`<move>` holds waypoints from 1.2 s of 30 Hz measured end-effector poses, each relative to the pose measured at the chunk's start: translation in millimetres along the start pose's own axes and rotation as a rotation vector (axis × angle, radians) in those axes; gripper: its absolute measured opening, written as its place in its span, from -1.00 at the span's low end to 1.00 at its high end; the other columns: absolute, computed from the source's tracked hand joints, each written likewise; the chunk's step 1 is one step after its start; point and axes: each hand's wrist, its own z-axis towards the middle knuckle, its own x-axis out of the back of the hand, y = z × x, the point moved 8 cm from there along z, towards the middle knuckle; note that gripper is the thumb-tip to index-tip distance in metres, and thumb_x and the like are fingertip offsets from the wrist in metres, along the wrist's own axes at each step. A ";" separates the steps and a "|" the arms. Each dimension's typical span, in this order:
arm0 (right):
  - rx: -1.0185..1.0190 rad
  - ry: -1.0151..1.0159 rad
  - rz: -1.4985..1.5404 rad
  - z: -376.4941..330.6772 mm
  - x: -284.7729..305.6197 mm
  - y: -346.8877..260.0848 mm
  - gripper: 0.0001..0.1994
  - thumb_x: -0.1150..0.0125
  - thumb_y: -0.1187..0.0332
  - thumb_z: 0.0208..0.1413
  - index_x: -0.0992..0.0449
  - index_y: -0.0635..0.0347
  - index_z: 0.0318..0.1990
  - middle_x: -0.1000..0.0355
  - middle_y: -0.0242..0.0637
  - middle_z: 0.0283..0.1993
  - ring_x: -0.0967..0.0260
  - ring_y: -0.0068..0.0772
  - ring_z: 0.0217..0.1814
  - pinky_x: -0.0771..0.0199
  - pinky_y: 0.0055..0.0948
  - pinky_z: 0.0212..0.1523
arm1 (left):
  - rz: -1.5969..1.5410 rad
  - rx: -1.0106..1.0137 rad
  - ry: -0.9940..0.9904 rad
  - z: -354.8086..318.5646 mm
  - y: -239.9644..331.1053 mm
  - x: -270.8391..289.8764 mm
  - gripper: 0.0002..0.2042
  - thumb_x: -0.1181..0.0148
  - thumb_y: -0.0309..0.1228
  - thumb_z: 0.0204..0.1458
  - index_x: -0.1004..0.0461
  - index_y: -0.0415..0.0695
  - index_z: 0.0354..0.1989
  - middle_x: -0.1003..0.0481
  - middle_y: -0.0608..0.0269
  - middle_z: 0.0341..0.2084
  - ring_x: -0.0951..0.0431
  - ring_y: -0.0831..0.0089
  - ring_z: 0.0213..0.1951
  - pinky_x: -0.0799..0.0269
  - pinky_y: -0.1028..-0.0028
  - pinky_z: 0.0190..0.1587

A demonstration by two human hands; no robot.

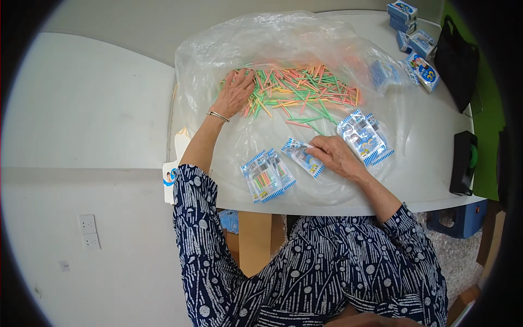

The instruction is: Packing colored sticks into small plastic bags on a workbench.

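A loose pile of thin pink, green and yellow sticks [305, 87] lies on a see-through plastic sheet. My left hand [234, 92] rests at the pile's left end, fingers stretched over the sticks; whether any lie under its fingertips is hidden. Nearer to me, my right hand [335, 155] pinches a small blue-and-white packet [306, 159] by its upper part. Several filled packets [267, 177] overlap to the left of it, with coloured sticks showing through. Another group of flat packets [364, 136] lies just beyond my right hand.
The plastic sheet [201, 52] is bunched up behind the pile. Blue-and-white packs [403, 16] are stacked at the table's far right, beside a black bag [456, 62]. A black tape dispenser [463, 163] stands at the right edge. To the left is a white panel [98, 103].
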 end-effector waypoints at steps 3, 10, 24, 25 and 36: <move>0.024 0.000 -0.016 0.7 -2.1 -0.9 -0.75 -0.12 0.29 0.14 -0.47 0.37 -0.35 -0.36 -0.06 -0.52 -0.31 -0.22 -0.51 -0.23 -0.32 -0.46 | -0.105 0.067 0.024 -8.2 -9.9 -9.3 -0.69 0.02 -0.46 0.01 -0.36 -0.16 -0.03 -0.26 0.16 0.14 -0.17 0.14 0.23 0.02 0.12 0.27; -0.001 0.012 0.071 1.3 -0.1 1.8 -0.75 -0.12 0.28 0.16 -0.47 0.35 -0.36 -0.34 -0.22 -0.57 -0.24 -0.43 -0.54 -0.19 -0.41 -0.48 | -0.326 0.323 0.001 -16.0 -22.9 -32.9 -0.68 -0.03 -0.44 -0.02 -0.35 -0.14 -0.03 -0.36 0.15 0.01 -0.24 0.20 0.19 -0.01 0.10 0.20; -0.241 0.288 0.759 5.9 15.1 47.5 -0.84 -0.10 0.28 0.21 -0.47 0.15 -0.34 -0.39 -0.58 -0.44 -0.26 -0.80 -0.39 -0.22 -0.71 -0.37 | -1.784 0.856 -0.120 -1.1 22.9 13.5 -0.77 0.04 -0.34 0.21 -0.40 -0.30 -0.22 -0.48 0.16 -0.38 -0.51 0.38 -0.33 -0.43 0.40 -0.19; -0.241 0.282 0.761 10.1 13.9 44.1 -0.84 -0.10 0.28 0.21 -0.47 0.15 -0.34 -0.39 -0.58 -0.44 -0.26 -0.80 -0.39 -0.22 -0.71 -0.37 | -1.783 0.864 -0.120 -3.2 29.4 13.5 -0.77 0.04 -0.34 0.21 -0.40 -0.30 -0.22 -0.48 0.16 -0.38 -0.51 0.38 -0.33 -0.43 0.40 -0.19; -0.300 0.590 1.743 62.3 -19.4 40.1 -0.73 0.07 0.31 0.29 -0.38 0.24 0.02 -0.43 -0.22 0.00 -0.35 -0.35 0.06 -0.31 -0.29 0.14 | -2.631 1.043 0.787 36.2 97.0 30.4 -0.84 -0.03 -0.41 0.16 -0.41 -0.27 -0.27 -0.49 0.16 -0.37 -0.53 0.36 -0.31 -0.48 0.39 -0.25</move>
